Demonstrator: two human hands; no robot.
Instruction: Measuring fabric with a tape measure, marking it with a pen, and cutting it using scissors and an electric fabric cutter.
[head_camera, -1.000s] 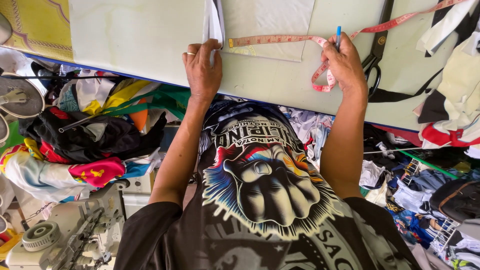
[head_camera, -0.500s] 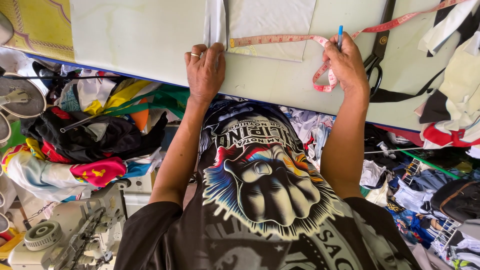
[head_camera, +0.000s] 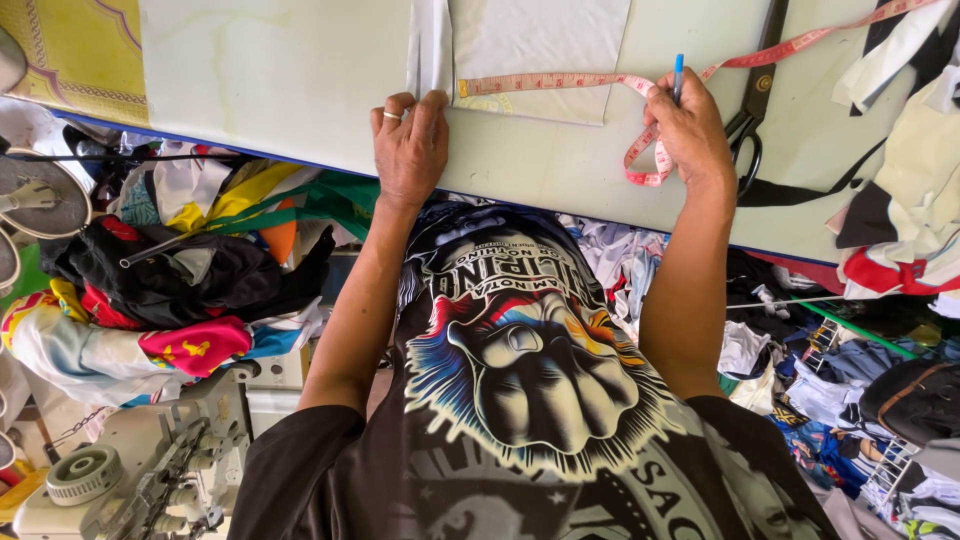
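Pinning the end of the measuring tape with your left hand, you press flat fingers onto the pale grey fabric piece at the top centre of the frame, right by the near edge of the tabletop. Your right hand pinches the tape further along and also grips a blue pen, upright between the fingers; the slack of the tape loops below that hand and the rest runs off toward the upper right.

If your left fingers ease off, the tape end can creep along the cloth and the reading goes false. The fabric lies close to the edge, so a tug on the tape may drag it askew or off. Juggling pen and tape in one hand invites a slip of either. The black scissors lie just beside your right hand, where a sideways sweep could knock them.

The fabric's far edge is cut off by the top of the frame, the pen tip is too small to read, and the tape's far end leaves the frame.
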